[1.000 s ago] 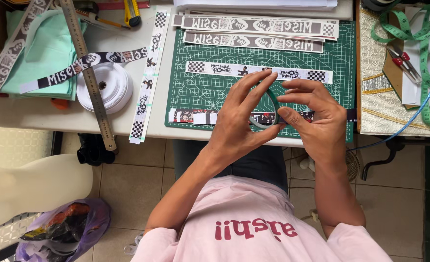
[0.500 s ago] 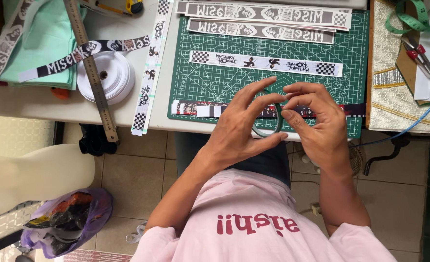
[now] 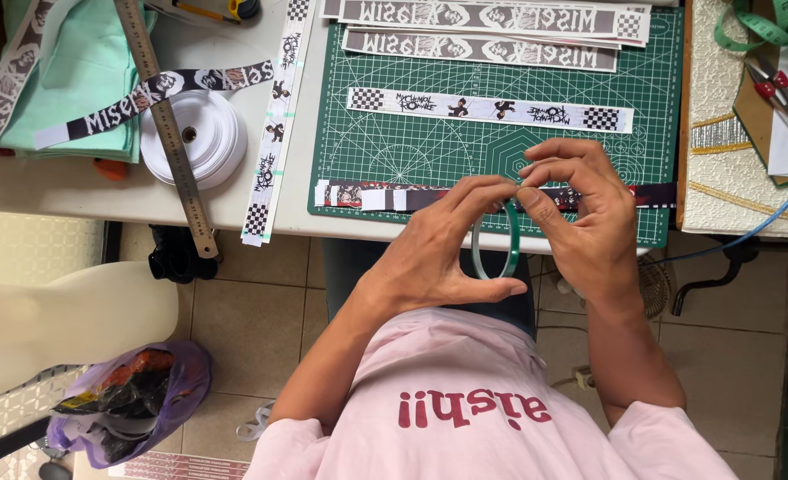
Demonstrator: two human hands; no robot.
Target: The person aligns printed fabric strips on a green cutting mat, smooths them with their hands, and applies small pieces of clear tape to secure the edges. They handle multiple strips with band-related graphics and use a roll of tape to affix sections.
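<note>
My left hand [image 3: 434, 253] holds a thin green-edged tape roll [image 3: 495, 251] upright, thumb under it and fingers over its top. My right hand [image 3: 580, 218] pinches at the roll's top edge with thumb and fingertips. Both hands hover at the near edge of the green cutting mat [image 3: 412, 151]. A dark printed strip [image 3: 367, 196] lies on the mat just beyond my fingers, partly hidden by them. A white strip with checkered ends [image 3: 492, 108] lies farther up the mat.
Two grey printed bands [image 3: 483, 31] lie at the mat's far edge. Left of the mat are a checkered ribbon [image 3: 274, 133], a metal ruler [image 3: 167, 124], a white ribbon spool [image 3: 203, 138] and mint fabric [image 3: 78, 71]. Green measuring tape [image 3: 767, 40] and snips [image 3: 772, 84] sit right.
The view has shifted so the hands sit slightly lower and to the right. My right fingers have closed onto the roll's top edge; the left hand keeps its hold.
</note>
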